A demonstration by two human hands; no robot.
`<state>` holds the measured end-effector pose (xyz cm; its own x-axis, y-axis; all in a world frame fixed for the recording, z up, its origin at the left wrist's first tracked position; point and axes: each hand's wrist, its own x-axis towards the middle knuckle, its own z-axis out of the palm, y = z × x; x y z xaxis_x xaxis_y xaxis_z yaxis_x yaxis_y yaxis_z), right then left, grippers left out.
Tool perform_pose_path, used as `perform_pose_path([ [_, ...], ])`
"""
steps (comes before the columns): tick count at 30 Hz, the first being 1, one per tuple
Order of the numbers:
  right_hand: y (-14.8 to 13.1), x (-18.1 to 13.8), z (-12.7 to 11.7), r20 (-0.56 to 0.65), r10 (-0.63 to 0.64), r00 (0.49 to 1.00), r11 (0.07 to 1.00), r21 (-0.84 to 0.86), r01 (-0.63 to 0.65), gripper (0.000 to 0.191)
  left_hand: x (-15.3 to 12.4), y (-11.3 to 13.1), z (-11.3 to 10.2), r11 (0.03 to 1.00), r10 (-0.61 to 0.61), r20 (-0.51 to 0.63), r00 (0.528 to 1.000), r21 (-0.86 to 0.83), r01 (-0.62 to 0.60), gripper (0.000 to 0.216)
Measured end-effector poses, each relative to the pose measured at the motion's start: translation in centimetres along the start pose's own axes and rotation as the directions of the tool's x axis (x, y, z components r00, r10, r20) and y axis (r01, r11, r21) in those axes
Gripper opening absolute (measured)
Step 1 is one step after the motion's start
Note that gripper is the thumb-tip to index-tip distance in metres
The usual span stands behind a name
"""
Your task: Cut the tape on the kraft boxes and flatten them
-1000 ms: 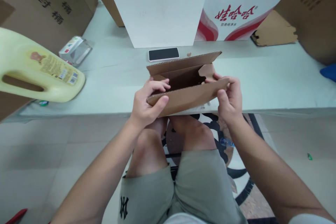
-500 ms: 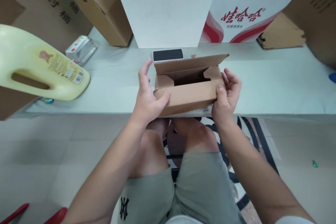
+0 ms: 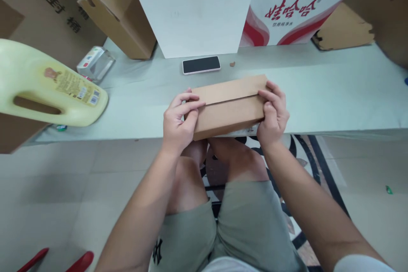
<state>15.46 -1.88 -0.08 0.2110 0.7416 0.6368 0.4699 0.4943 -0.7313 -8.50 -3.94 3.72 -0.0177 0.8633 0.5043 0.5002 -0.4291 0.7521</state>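
A small brown cardboard box is at the table's near edge, between my two hands. Its long top flap is folded down, and a narrow seam runs across the top. My left hand grips the left end, with fingers on the flap and the thumb at the near side. At the right end my right hand is closed round the corner, fingertips on the flap's edge and thumb on the front. The inside of the box is hidden. Just beyond it lies a phone with a dark screen.
A pale yellow jug and a clear plastic pack stand at the left. An open tall carton, a white box and a red-and-white printed carton line the back. Flattened cardboard lies at the back right.
The raised top flap has been folded down over the box's opening. The fingers of both hands have moved onto the top. The view has shifted slightly.
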Motion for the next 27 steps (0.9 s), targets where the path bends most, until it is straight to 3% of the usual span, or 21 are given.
perform_pose_path([
  [4,0.1,0.2,0.3,-0.052,-0.013,0.999,0.999,0.036,0.015,0.034,0.3,1.7,-0.3,0.98,0.027,0.027,0.999,0.197,-0.032,0.028],
  [7,0.7,0.3,0.6,-0.074,-0.014,0.997,0.998,0.059,0.019,0.033,1.3,4.5,-0.4,0.886,-0.008,0.186,0.982,0.457,-0.08,0.022],
  [9,0.9,0.3,0.7,-0.086,-0.018,0.996,0.996,0.089,0.026,0.032,2.2,6.2,-0.1,0.819,-0.066,0.344,0.937,0.555,-0.146,0.029],
  [11,1.0,0.4,0.7,-0.089,-0.02,0.996,0.993,0.114,0.03,0.031,3.0,7.2,0.6,0.771,-0.133,0.493,0.86,0.596,-0.222,0.06],
  [13,0.9,0.4,0.6,-0.081,-0.017,0.997,0.991,0.128,0.027,0.031,3.5,7.4,1.3,0.733,-0.21,0.574,0.792,0.628,-0.261,0.085],
  [15,0.9,0.4,0.5,-0.052,-0.006,0.999,0.991,0.136,0.013,0.032,3.9,7.2,1.7,0.701,-0.267,0.592,0.76,0.661,-0.268,0.092],
  [19,0.9,-0.9,0.5,-0.032,0.13,0.991,0.971,0.208,-0.121,0.044,4.3,6.1,0.8,0.701,-0.296,0.563,0.772,0.677,-0.226,0.088],
  [23,-0.5,-4.0,1.1,-0.075,0.433,0.898,0.889,0.202,-0.411,0.051,4.3,2.7,-2.9,0.858,-0.171,0.483,0.859,0.502,-0.112,0.094],
  [25,-2.2,-5.4,1.2,0.099,0.506,0.857,0.845,0.14,-0.516,0.05,3.8,0.4,-4.7,0.956,-0.054,0.406,0.912,0.283,-0.069,0.095],
  [27,-3.9,-6.3,1.0,0.31,0.447,0.839,0.868,0.079,-0.491,0.053,2.9,-1.6,-5.3,0.999,-0.045,0.374,0.926,0.035,0.034,0.08],
])
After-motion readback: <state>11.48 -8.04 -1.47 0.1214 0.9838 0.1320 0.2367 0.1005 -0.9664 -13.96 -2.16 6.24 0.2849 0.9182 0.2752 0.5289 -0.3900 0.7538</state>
